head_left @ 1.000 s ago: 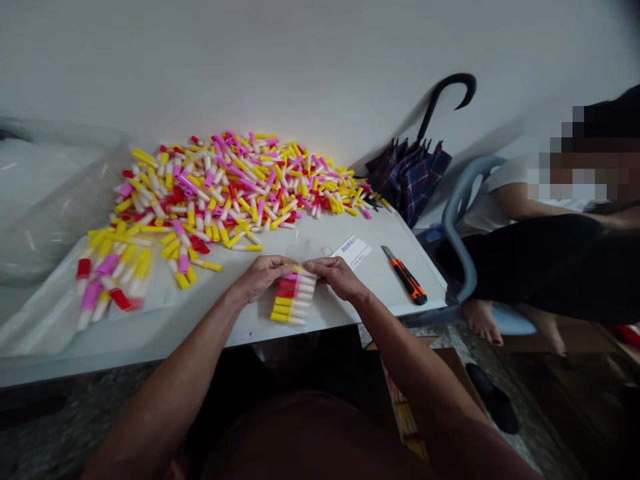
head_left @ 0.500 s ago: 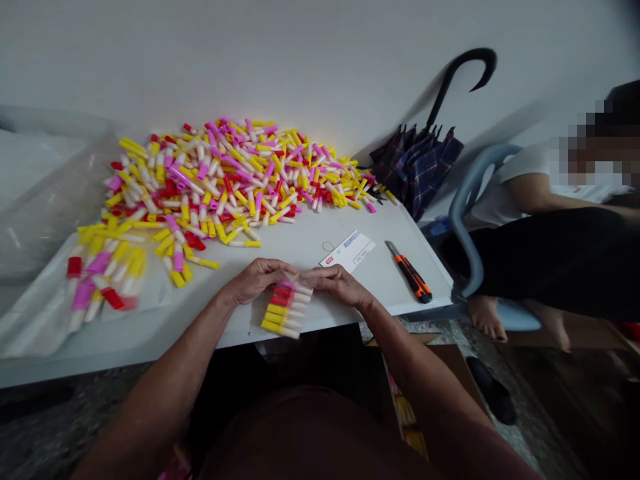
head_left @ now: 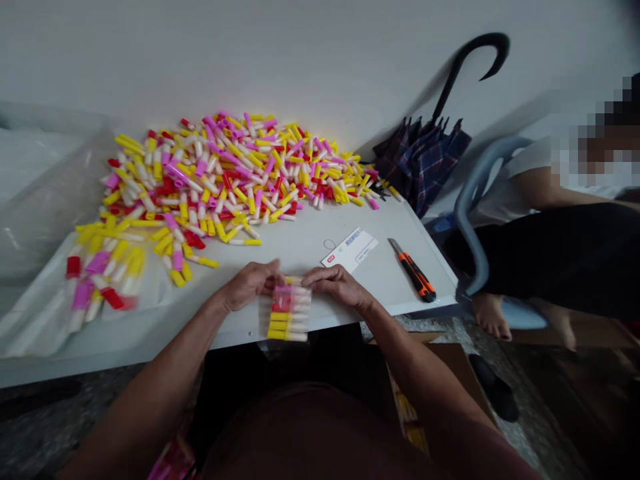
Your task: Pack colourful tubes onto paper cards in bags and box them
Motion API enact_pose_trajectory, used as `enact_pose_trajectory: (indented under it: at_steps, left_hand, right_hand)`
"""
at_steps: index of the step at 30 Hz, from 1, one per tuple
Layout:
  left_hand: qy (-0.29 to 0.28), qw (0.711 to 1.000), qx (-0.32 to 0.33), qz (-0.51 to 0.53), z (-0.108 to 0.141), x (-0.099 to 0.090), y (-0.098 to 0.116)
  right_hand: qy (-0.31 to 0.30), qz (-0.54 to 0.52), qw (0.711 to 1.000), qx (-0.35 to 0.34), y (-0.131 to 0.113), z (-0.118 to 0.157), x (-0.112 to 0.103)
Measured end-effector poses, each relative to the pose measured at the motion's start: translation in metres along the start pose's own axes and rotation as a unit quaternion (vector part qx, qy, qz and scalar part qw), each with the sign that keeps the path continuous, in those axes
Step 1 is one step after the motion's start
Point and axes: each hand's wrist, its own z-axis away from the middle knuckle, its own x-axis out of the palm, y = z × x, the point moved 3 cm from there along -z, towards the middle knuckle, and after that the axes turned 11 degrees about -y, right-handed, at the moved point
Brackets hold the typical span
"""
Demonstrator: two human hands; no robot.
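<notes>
Between my hands hangs a flat pack of small white tubes with coloured ends (head_left: 290,313), laid side by side in what looks like clear film. Pink, red and yellow ends line its left side. My right hand (head_left: 337,283) pinches its upper right corner between thumb and fingers. At the upper left corner, the fingers of my left hand (head_left: 255,283) are bent together on the film's edge, slightly blurred. Beyond them a big heap of the same loose tubes (head_left: 225,180) in yellow, pink, red and white covers the back of the white table (head_left: 220,337).
A white printed card (head_left: 350,248) and an orange-black utility knife (head_left: 414,272), blade out, lie to the right. On the left is a clear plastic bag of tubes (head_left: 107,277). A folded plaid umbrella (head_left: 425,157) leans on the wall. Another person sits on a blue-grey chair (head_left: 467,207).
The pack has turned a little and now hangs straighter, its top edge more visible. My left hand has moved slightly left along it. The view has shifted slightly.
</notes>
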Motion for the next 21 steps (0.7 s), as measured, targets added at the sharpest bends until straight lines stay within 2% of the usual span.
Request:
enact_pose_trajectory:
  at_steps: [3,5,9,12,14,16,18,21]
  left_hand:
    - [0.013,0.998,-0.001,-0.054,0.006,0.010,0.002]
    - [0.002,0.999,0.011,-0.030,0.010,0.015,0.001]
    - [0.017,0.999,0.039,0.016,0.016,0.018,-0.001]
    - [0.020,0.998,0.056,0.016,0.016,0.023,0.002]
    - [0.017,0.998,0.065,0.003,0.015,0.027,0.008]
    - [0.018,0.997,0.077,-0.013,0.012,0.032,0.015]
    - [0.031,0.994,0.096,-0.031,0.009,0.037,0.021]
    - [0.019,0.992,0.079,-0.093,0.004,0.048,0.021]
  right_hand:
    - [0.015,-0.012,1.000,-0.009,0.003,0.001,0.000]
    - [0.019,-0.016,1.000,-0.012,0.004,0.003,0.000]
    - [-0.001,-0.070,0.998,-0.004,0.002,0.012,0.001]
    - [0.035,-0.135,0.990,0.010,-0.004,0.017,0.002]
    - [0.036,-0.122,0.991,0.037,-0.010,0.018,0.005]
    - [0.001,-0.080,0.995,0.066,-0.016,0.017,0.010]
    - [-0.015,-0.045,0.997,0.065,-0.022,0.019,0.013]
    - [0.052,-0.027,0.998,0.012,-0.029,0.030,0.012]
